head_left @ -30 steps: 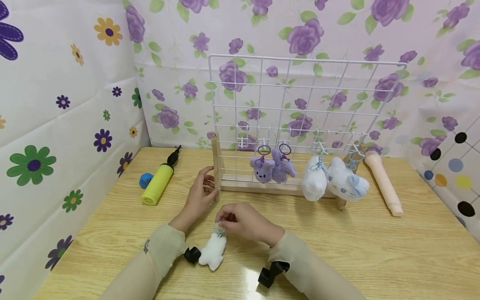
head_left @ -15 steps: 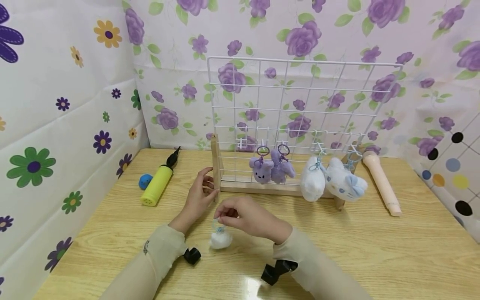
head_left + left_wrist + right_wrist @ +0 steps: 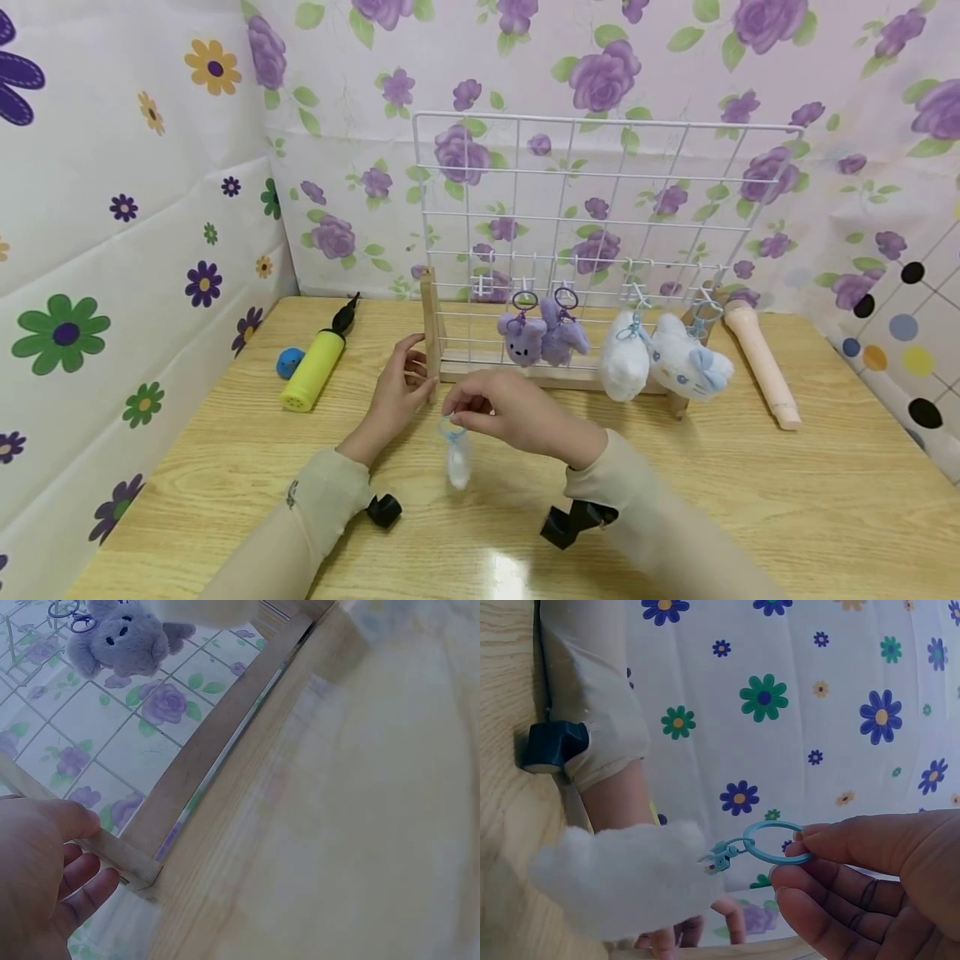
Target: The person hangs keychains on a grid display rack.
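My right hand [image 3: 517, 412] pinches the light-blue ring [image 3: 776, 841] of a white plush keychain [image 3: 630, 881] between thumb and forefinger. In the head view the plush [image 3: 458, 465] dangles above the table, seen narrow side on. My left hand [image 3: 396, 383] holds the left wooden upright [image 3: 431, 325] of a white wire grid rack [image 3: 600, 175]; the left wrist view has the thumb [image 3: 75, 821] over the wood and fingers below. Two purple plush keychains [image 3: 522, 340] hang from hooks near the rack's middle. Two larger white plush keychains [image 3: 624, 357] hang further right, one with a blue bow.
A yellow hand pump [image 3: 313, 371] with a black nozzle lies at the left, beside a small blue ball-like toy [image 3: 289, 362]. A pale pink tube-shaped thing [image 3: 763, 365] lies right of the rack. An unused white hook [image 3: 482, 286] sits on the grid's left side.
My right hand has lifted the white plush keychain by its ring off the table, up and slightly right, and the plush has turned as it hangs. The left hand stays at the upright.
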